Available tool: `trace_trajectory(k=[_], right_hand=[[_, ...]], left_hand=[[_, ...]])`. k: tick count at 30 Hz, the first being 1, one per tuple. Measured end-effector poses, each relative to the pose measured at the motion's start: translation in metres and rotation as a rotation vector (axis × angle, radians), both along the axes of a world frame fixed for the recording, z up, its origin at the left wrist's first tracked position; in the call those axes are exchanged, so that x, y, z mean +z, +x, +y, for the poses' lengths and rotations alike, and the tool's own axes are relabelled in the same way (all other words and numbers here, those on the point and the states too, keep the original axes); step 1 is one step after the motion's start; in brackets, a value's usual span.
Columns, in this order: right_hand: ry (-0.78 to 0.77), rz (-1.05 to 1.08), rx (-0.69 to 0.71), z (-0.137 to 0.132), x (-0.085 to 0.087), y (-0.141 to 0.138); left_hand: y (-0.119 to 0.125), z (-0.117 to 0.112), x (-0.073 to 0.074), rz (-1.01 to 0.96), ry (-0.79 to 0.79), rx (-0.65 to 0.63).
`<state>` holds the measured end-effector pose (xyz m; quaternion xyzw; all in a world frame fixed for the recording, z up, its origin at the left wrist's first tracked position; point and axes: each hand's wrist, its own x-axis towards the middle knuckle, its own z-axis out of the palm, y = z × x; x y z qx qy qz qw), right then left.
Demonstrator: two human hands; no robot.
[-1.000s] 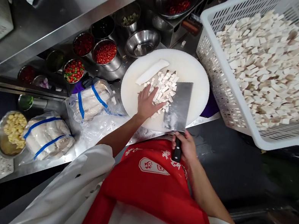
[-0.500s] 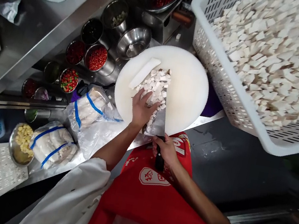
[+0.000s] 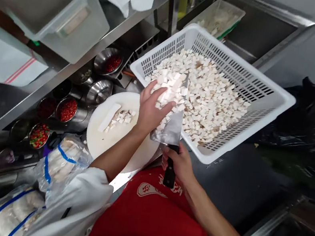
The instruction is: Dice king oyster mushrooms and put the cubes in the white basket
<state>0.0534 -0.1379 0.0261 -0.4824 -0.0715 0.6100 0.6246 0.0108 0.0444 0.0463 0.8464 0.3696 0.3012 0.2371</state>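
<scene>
My right hand [image 3: 181,165] grips the black handle of a cleaver [image 3: 172,130], its broad blade held flat over the near edge of a white slotted basket [image 3: 243,78]. On the blade lies a pile of white diced mushroom [image 3: 175,86]. My left hand [image 3: 152,111], fingers spread, rests along the left side of that pile. Much more diced mushroom [image 3: 209,98] covers the basket's bottom. Below my left forearm is a round white cutting board [image 3: 96,133], partly hidden, with a long mushroom slab [image 3: 109,117] and a small heap of cubes [image 3: 124,116].
Left of the board stand metal cups of chopped red chillies [image 3: 67,110] and a small steel bowl [image 3: 99,92]. Bagged mushrooms [image 3: 61,162] with blue bands lie nearer me. A steel shelf edge [image 3: 71,68] runs overhead at left. A sink [image 3: 257,34] lies behind the basket.
The cleaver and both hands have moved from the board to above the basket, carrying most of the cubes on the blade. My view has turned right.
</scene>
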Motion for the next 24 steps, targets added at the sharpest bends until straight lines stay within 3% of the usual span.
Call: trace_trajectory(k=[5,8,11,14,17,19,22,24], right_hand=[[-0.041,0.106,-0.244,0.028,0.015,0.086],[-0.068,0.159,-0.237,0.019,0.017,0.124],[-0.128,0.162,-0.156,-0.013,0.019,0.135],[-0.218,0.099,-0.131,-0.054,0.021,0.126],[-0.367,-0.045,-0.107,-0.086,0.020,0.112],[-0.436,-0.156,-0.030,-0.099,0.014,0.103],[-0.430,-0.264,0.123,-0.107,0.005,0.092],[-0.400,-0.292,0.242,-0.104,0.000,0.085]], left_hand=[[0.097,0.002,-0.009,0.242,0.010,-0.474],[0.135,-0.005,-0.030,0.413,0.068,-0.677],[0.164,0.004,-0.056,0.509,0.084,-0.642],[0.178,0.025,-0.078,0.568,0.097,-0.548],[0.164,0.045,-0.083,0.507,0.143,-0.488],[0.133,0.058,-0.079,0.400,0.163,-0.407],[0.053,0.081,-0.072,0.262,0.133,-0.159],[-0.008,0.098,-0.076,0.251,0.092,0.040]])
